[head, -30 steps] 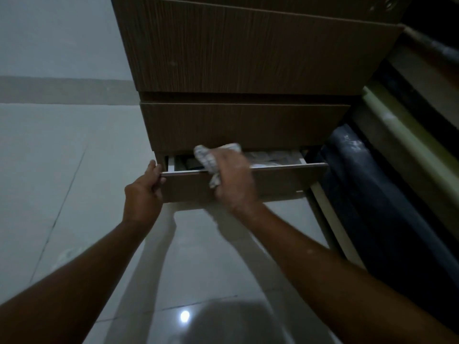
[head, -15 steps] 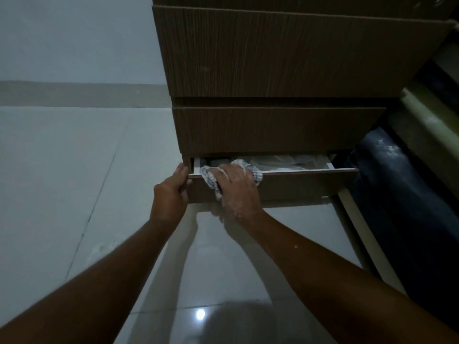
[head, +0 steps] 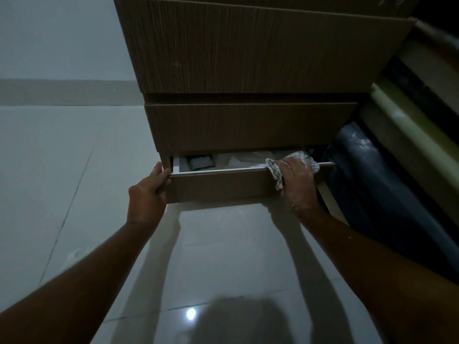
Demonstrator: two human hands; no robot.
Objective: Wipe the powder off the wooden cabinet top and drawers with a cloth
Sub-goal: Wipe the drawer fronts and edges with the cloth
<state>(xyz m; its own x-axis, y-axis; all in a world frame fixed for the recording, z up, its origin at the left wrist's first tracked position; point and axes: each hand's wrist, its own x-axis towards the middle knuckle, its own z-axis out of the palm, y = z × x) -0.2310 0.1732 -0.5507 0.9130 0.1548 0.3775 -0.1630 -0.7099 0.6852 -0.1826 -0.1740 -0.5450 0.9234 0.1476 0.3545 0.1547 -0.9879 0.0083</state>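
The bottom drawer (head: 223,186) stands slightly open, its top edge running left to right. The right hand (head: 296,180) presses the checked cloth (head: 274,170) onto that edge's right end, fingers curled over it (powder dusts the knuckles); the left hand (head: 149,192) grips the left corner, so unwiped edge lies leftward.

- Scene reading dim overall, bluish-grey cast; wood cabinet (head: 248,53) showing muted brown.
- Small bright glare spot sitting on glossy floor tiles (head: 191,313), w/ a dark rounded shadow spreading just right of it.
- Both forearms throwing soft long reflections/shadows down the tiles.
- Rt side falling off near-black; rolled items (head: 372,175) there barely resolving.
- Wide-angle bending cabinet edges outward toward top.
- Drawer interior (head: 223,161) going murky, contents indistinct.
- Slight softness, noise in dark areas.
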